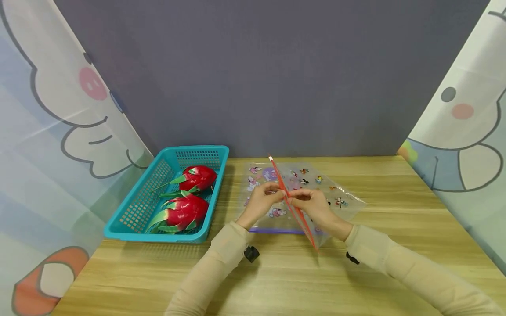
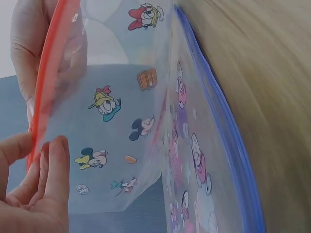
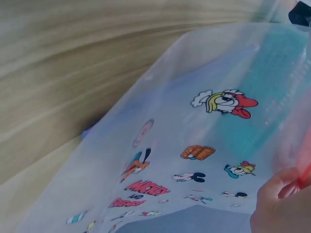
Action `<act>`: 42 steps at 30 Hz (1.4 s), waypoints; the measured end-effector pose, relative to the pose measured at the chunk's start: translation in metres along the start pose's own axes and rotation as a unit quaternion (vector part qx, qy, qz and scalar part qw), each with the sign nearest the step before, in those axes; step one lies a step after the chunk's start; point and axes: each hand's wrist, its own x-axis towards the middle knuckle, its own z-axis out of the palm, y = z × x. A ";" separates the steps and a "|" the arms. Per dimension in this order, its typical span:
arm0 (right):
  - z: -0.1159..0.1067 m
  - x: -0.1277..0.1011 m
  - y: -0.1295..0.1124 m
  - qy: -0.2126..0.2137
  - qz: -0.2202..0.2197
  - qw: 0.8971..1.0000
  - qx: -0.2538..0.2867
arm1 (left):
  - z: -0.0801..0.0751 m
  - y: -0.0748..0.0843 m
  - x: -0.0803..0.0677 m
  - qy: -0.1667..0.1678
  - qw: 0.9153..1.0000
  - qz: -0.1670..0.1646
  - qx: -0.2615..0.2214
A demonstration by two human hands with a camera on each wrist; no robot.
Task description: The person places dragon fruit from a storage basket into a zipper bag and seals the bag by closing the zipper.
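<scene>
A clear plastic zip bag printed with cartoon figures lies on the wooden table, its red zip strip lifted up at an angle. My left hand pinches the strip from the left and my right hand pinches it from the right, fingertips almost meeting. In the left wrist view the left fingers hold the red strip beside the printed film. The right wrist view shows the bag and the right fingertips at the lower right.
A teal plastic basket stands at the left of the table with two red dragon fruits inside. A grey wall runs behind the table, with cartoon-printed curtains on both sides. Bare wood lies in front of and right of the bag.
</scene>
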 end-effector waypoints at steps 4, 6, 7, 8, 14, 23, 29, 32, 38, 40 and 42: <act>-0.001 0.002 -0.001 -0.001 -0.007 1.000 -0.005 | 0.003 0.003 0.007 0.048 0.998 0.005 0.034; 0.000 0.004 0.000 0.001 -0.012 1.000 -0.009 | 0.005 0.004 0.011 0.080 0.993 0.023 0.081; 0.000 0.005 0.000 0.003 -0.014 1.000 -0.015 | 0.006 0.005 0.013 0.097 0.989 0.033 0.105; 0.001 0.006 0.000 0.005 -0.016 1.000 -0.021 | 0.006 0.006 0.015 0.113 0.984 0.045 0.132; 0.003 0.010 0.000 0.050 -0.042 0.996 -0.062 | 0.006 0.012 0.021 0.153 0.960 0.080 0.219; -0.001 0.014 -0.009 0.126 -0.126 0.978 -0.107 | -0.010 0.021 0.022 0.246 0.892 0.191 0.326; -0.021 0.019 -0.024 0.123 -0.159 0.966 -0.163 | -0.021 0.019 0.021 0.282 0.873 0.223 0.331; -0.035 0.021 -0.035 0.086 -0.152 0.964 -0.201 | -0.023 0.017 0.022 0.284 0.873 0.230 0.322; -0.057 0.021 -0.052 0.021 -0.115 0.949 -0.294 | -0.024 0.011 0.023 0.280 0.881 0.213 0.316; -0.062 0.022 -0.055 0.027 -0.126 0.937 -0.323 | -0.024 0.009 0.023 0.276 0.883 0.206 0.318; -0.067 0.021 -0.056 0.036 -0.131 0.933 -0.334 | -0.024 0.007 0.023 0.272 0.886 0.196 0.320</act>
